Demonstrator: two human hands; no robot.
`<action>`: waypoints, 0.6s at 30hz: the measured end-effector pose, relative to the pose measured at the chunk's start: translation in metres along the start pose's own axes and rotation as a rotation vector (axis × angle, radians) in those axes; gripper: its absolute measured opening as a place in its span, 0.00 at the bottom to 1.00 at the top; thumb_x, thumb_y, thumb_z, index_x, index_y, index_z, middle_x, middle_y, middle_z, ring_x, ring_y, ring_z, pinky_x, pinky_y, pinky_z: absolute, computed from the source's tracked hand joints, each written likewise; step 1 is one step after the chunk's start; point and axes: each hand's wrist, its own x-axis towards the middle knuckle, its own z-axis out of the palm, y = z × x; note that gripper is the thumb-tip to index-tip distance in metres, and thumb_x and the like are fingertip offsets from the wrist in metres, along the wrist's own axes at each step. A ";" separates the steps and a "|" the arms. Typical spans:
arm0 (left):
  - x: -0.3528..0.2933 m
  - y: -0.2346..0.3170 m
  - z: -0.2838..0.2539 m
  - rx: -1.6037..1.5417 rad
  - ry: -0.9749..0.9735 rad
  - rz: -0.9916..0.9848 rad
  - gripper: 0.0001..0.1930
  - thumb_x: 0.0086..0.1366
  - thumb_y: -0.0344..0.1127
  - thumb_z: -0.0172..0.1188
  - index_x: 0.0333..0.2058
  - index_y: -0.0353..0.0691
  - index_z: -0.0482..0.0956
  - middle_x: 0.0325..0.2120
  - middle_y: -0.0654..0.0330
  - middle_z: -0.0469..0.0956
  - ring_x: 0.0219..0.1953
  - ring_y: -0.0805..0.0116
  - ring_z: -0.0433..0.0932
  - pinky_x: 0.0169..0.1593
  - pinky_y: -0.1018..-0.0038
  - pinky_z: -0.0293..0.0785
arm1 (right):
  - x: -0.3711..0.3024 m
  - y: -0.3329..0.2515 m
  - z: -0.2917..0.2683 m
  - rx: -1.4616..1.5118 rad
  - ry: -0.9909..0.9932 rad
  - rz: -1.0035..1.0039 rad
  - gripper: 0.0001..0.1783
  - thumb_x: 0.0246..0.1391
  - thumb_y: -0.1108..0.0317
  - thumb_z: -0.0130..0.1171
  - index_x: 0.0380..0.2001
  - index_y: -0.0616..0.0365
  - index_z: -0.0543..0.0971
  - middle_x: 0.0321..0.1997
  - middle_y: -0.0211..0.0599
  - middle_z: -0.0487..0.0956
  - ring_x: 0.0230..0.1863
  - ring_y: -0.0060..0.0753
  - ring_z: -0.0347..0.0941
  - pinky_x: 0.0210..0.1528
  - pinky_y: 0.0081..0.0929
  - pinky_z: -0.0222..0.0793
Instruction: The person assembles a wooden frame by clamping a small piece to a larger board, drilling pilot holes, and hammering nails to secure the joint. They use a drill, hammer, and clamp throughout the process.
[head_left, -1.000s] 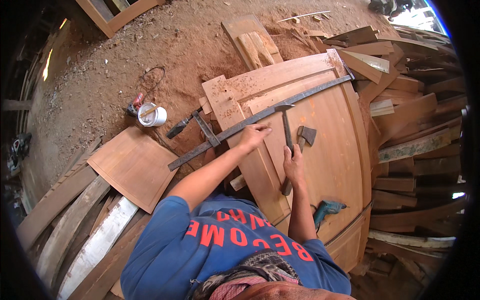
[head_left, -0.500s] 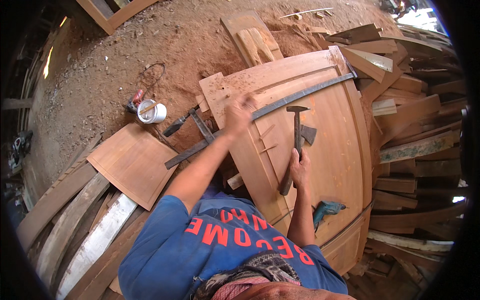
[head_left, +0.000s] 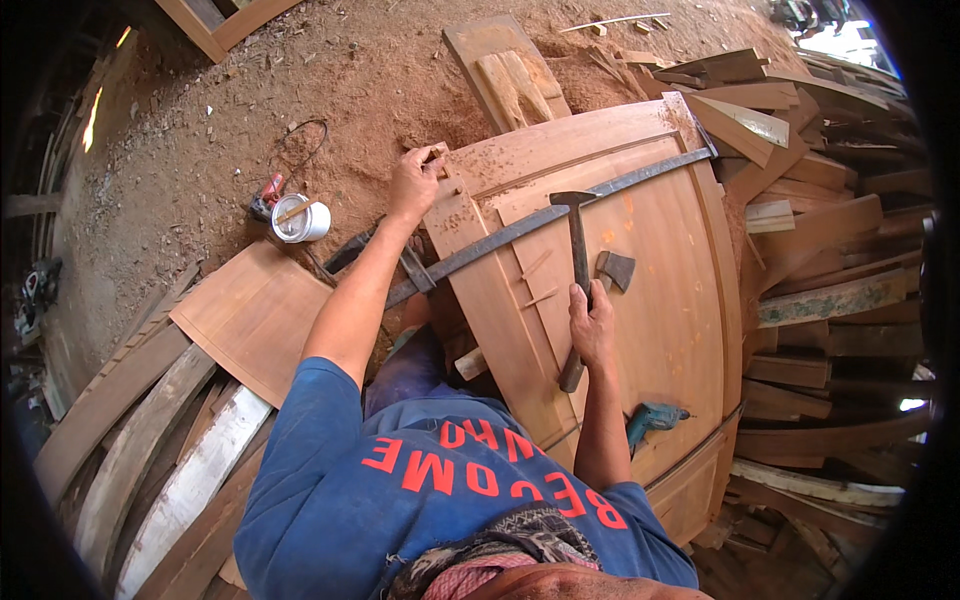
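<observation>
In the head view, the person's left arm reaches forward and out, the elbow slightly bent, and the left hand is at the near-left corner of the large, framed, pale brown wooden panel. Its fingertips are drawn close together at a small brown wooden peg; whether this grip pinches the peg or only touches it, I cannot tell. The right forearm comes up over the panel, and the right hand is wrapped around the dark handle of a black-headed metal hammer, its head pointing away from the person. A dark grey, wedge-shaped axe head is just beside the hammer, and two slim wooden pegs lie on the panel between the hands. A long grey metal bar clamp crosses the panel, and a blue-green power drill lies near the right forearm.

On the bare ground to the left is a round white plastic bucket, with a pale substance inside and a brown wooden stick lying across its mouth.
</observation>
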 end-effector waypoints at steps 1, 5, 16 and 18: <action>0.000 0.001 0.000 0.033 0.003 0.041 0.12 0.67 0.36 0.65 0.46 0.40 0.85 0.44 0.51 0.84 0.50 0.49 0.81 0.53 0.60 0.76 | 0.002 -0.003 0.003 -0.007 0.026 -0.067 0.15 0.71 0.60 0.56 0.39 0.64 0.75 0.26 0.36 0.70 0.29 0.27 0.65 0.33 0.32 0.66; -0.002 -0.006 0.002 0.005 -0.036 0.115 0.11 0.67 0.33 0.64 0.47 0.44 0.85 0.49 0.54 0.82 0.56 0.52 0.77 0.61 0.60 0.72 | 0.007 -0.034 0.016 -0.040 0.040 -0.209 0.13 0.71 0.62 0.56 0.40 0.64 0.75 0.23 0.34 0.71 0.25 0.27 0.66 0.29 0.32 0.66; -0.006 0.001 -0.005 0.067 -0.021 0.247 0.13 0.63 0.23 0.61 0.45 0.41 0.86 0.48 0.57 0.83 0.58 0.56 0.78 0.63 0.62 0.72 | 0.040 -0.091 0.083 -0.343 -0.040 -0.432 0.12 0.67 0.64 0.58 0.48 0.59 0.74 0.29 0.59 0.80 0.33 0.67 0.78 0.33 0.52 0.72; -0.007 -0.001 -0.010 0.094 -0.084 0.281 0.15 0.62 0.24 0.62 0.48 0.39 0.84 0.51 0.56 0.82 0.59 0.56 0.76 0.64 0.62 0.71 | 0.049 -0.091 0.087 -0.435 -0.081 -0.387 0.11 0.68 0.62 0.58 0.42 0.58 0.73 0.27 0.61 0.79 0.33 0.72 0.77 0.31 0.55 0.70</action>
